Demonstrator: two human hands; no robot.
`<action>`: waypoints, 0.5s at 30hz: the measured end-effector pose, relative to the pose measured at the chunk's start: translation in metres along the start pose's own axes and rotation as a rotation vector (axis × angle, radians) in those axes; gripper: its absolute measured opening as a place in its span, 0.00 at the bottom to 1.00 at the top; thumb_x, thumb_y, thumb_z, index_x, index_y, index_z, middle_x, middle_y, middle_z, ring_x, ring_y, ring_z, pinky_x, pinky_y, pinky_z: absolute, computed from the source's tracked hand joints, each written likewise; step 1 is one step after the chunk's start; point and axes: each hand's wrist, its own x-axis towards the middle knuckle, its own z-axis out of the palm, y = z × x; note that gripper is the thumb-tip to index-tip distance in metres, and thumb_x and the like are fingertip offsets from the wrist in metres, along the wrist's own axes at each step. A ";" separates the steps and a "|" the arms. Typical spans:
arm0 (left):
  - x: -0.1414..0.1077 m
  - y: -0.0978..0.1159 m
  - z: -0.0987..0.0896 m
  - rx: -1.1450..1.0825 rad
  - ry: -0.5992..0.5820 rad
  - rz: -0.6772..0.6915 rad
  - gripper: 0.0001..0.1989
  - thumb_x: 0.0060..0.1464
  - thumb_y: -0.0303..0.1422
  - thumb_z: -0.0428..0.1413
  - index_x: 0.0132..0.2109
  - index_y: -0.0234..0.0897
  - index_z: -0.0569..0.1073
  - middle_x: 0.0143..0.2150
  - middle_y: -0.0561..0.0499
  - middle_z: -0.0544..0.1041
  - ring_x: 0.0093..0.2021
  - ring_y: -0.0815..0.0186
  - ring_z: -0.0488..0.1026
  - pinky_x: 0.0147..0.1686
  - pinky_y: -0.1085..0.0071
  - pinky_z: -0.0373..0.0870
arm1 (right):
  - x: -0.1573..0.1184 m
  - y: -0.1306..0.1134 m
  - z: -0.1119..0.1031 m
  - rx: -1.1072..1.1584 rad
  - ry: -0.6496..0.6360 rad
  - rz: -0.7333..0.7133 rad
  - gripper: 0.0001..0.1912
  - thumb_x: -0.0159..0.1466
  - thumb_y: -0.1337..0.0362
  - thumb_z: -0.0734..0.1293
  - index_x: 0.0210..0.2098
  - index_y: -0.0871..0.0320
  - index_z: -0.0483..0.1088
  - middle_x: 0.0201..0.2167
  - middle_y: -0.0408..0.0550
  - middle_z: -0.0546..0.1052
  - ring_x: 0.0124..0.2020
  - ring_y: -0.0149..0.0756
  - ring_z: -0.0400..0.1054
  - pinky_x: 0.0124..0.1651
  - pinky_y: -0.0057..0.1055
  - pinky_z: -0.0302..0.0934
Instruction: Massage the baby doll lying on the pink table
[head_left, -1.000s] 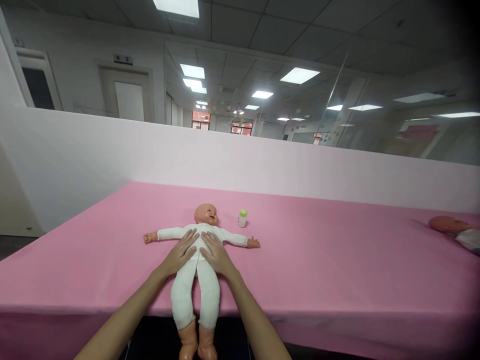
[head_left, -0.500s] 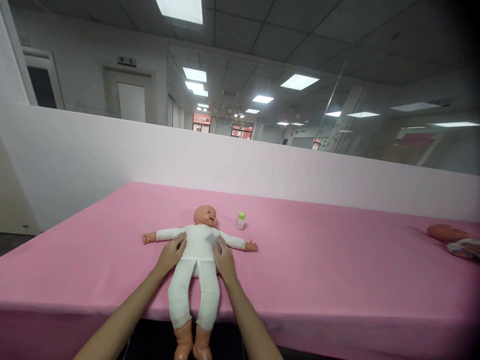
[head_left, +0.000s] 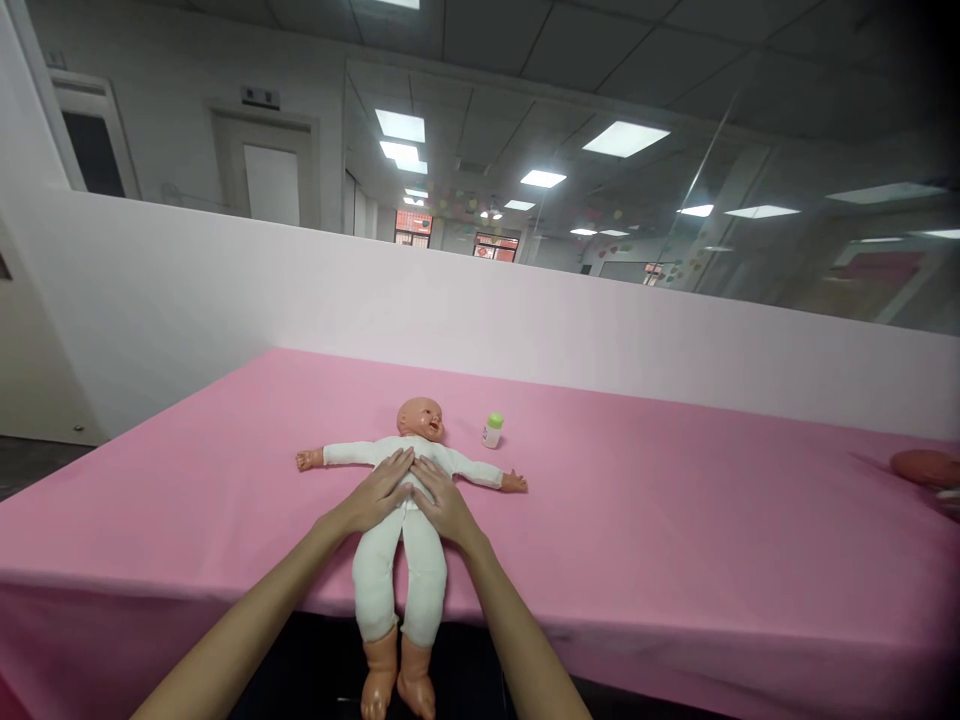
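Observation:
A baby doll with a white cloth body lies on its back, arms spread and head away from me. Its feet hang past the near edge of the pink-covered table. My left hand rests flat on the doll's chest and belly, fingers stretched out. Beside it, my right hand lies on the doll's other side, also flat, and the fingertips of both hands nearly meet at the middle of the chest. To the right of the doll's head stands a small bottle with a green cap.
A second doll lies at the far right, partly cut off by the frame. Behind the table runs a low white wall with glass above it. A door shows at the back left.
Both my hands have moved inward from the doll's sides onto the front of its chest. The view has shifted slightly; doll and bottle lie as before.

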 end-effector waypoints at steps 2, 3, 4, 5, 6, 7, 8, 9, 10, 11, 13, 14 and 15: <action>0.009 -0.002 0.001 0.008 0.006 -0.054 0.38 0.70 0.53 0.41 0.77 0.36 0.51 0.79 0.45 0.44 0.79 0.58 0.39 0.76 0.54 0.35 | 0.006 0.009 0.003 -0.032 0.012 0.045 0.30 0.74 0.51 0.60 0.71 0.54 0.61 0.73 0.51 0.61 0.75 0.46 0.50 0.76 0.55 0.41; 0.012 -0.004 0.002 0.000 0.031 -0.085 0.38 0.70 0.54 0.41 0.77 0.35 0.52 0.79 0.43 0.44 0.79 0.58 0.38 0.76 0.54 0.35 | 0.008 0.013 0.005 -0.039 0.031 0.073 0.31 0.74 0.50 0.59 0.72 0.56 0.60 0.73 0.52 0.60 0.76 0.46 0.49 0.77 0.55 0.40; 0.015 -0.007 0.004 -0.016 0.066 -0.118 0.38 0.70 0.54 0.40 0.77 0.35 0.52 0.79 0.42 0.43 0.79 0.57 0.38 0.76 0.53 0.35 | 0.009 0.018 0.007 -0.041 0.058 0.105 0.33 0.74 0.48 0.58 0.72 0.57 0.60 0.74 0.53 0.58 0.76 0.46 0.48 0.77 0.55 0.39; 0.016 -0.010 0.006 -0.040 0.106 -0.151 0.39 0.70 0.54 0.40 0.77 0.35 0.52 0.79 0.41 0.42 0.79 0.57 0.37 0.76 0.52 0.36 | 0.009 0.023 0.009 -0.038 0.091 0.145 0.34 0.74 0.47 0.58 0.73 0.58 0.59 0.74 0.54 0.57 0.76 0.46 0.48 0.77 0.55 0.39; 0.016 -0.015 0.008 -0.069 0.147 -0.184 0.39 0.70 0.55 0.41 0.77 0.35 0.51 0.79 0.40 0.42 0.79 0.55 0.36 0.75 0.51 0.36 | 0.008 0.027 0.010 -0.030 0.123 0.193 0.36 0.74 0.45 0.57 0.73 0.59 0.58 0.75 0.55 0.56 0.76 0.46 0.47 0.77 0.55 0.39; 0.015 -0.019 0.010 -0.098 0.183 -0.215 0.40 0.69 0.56 0.41 0.77 0.36 0.50 0.79 0.40 0.41 0.79 0.54 0.36 0.75 0.50 0.37 | 0.006 0.030 0.011 -0.016 0.152 0.246 0.38 0.73 0.44 0.56 0.74 0.61 0.56 0.75 0.57 0.55 0.77 0.47 0.46 0.77 0.55 0.39; 0.013 -0.023 0.012 -0.123 0.212 -0.243 0.40 0.69 0.56 0.41 0.77 0.35 0.49 0.79 0.38 0.40 0.79 0.54 0.36 0.75 0.49 0.37 | 0.003 0.032 0.012 0.000 0.174 0.302 0.40 0.73 0.42 0.55 0.74 0.64 0.54 0.76 0.58 0.53 0.77 0.47 0.44 0.77 0.54 0.39; 0.011 -0.027 0.013 -0.139 0.229 -0.268 0.41 0.69 0.56 0.41 0.77 0.34 0.48 0.79 0.37 0.40 0.79 0.53 0.36 0.75 0.49 0.36 | 0.000 0.033 0.013 0.016 0.187 0.355 0.43 0.73 0.41 0.55 0.75 0.66 0.52 0.76 0.59 0.51 0.77 0.47 0.42 0.77 0.53 0.38; 0.008 -0.031 0.014 -0.146 0.239 -0.289 0.42 0.69 0.56 0.42 0.77 0.32 0.48 0.79 0.35 0.40 0.79 0.52 0.37 0.75 0.50 0.36 | -0.003 0.034 0.013 0.029 0.196 0.400 0.44 0.72 0.40 0.54 0.75 0.67 0.51 0.76 0.60 0.50 0.78 0.47 0.41 0.78 0.51 0.38; 0.005 -0.034 0.014 -0.144 0.240 -0.304 0.43 0.68 0.56 0.42 0.77 0.30 0.48 0.79 0.34 0.40 0.78 0.52 0.38 0.75 0.51 0.36 | -0.005 0.033 0.014 0.037 0.202 0.436 0.45 0.72 0.39 0.54 0.75 0.67 0.50 0.77 0.60 0.49 0.78 0.47 0.41 0.78 0.51 0.37; -0.002 -0.038 0.012 -0.125 0.227 -0.320 0.43 0.68 0.56 0.43 0.76 0.27 0.50 0.78 0.32 0.41 0.78 0.51 0.39 0.75 0.53 0.36 | -0.011 0.030 0.013 0.043 0.212 0.479 0.45 0.72 0.39 0.54 0.76 0.65 0.49 0.77 0.59 0.49 0.78 0.47 0.40 0.78 0.51 0.36; -0.006 -0.039 0.011 -0.121 0.221 -0.317 0.43 0.68 0.56 0.44 0.76 0.26 0.51 0.78 0.31 0.42 0.78 0.52 0.40 0.75 0.54 0.38 | -0.013 0.028 0.013 0.047 0.213 0.490 0.44 0.72 0.39 0.55 0.76 0.64 0.50 0.77 0.59 0.49 0.78 0.47 0.40 0.78 0.51 0.36; -0.011 -0.039 0.010 -0.122 0.228 -0.293 0.43 0.68 0.55 0.45 0.75 0.26 0.53 0.78 0.31 0.45 0.78 0.52 0.42 0.75 0.55 0.40 | -0.016 0.025 0.012 0.056 0.214 0.494 0.43 0.72 0.39 0.55 0.76 0.63 0.50 0.77 0.58 0.49 0.78 0.47 0.40 0.78 0.51 0.35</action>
